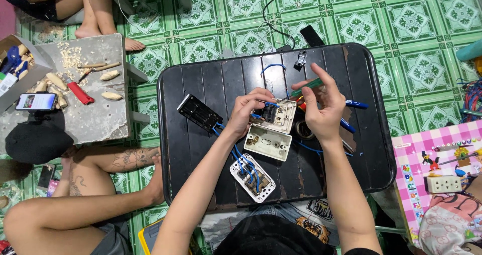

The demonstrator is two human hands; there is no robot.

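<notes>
Head view. Black slatted tabletop, centre. Left hand: fingers closed on a cream plastic switch box with blue wires, mid-table. Right hand: fingers gripping a green-handled screwdriver, tip at the box. Just nearer: cream box cover, then a white wired switch plate. Left of the hands: black rectangular module. Right: blue pen. Far left: grey slab bearing a red-handled knife and a smartphone.
</notes>
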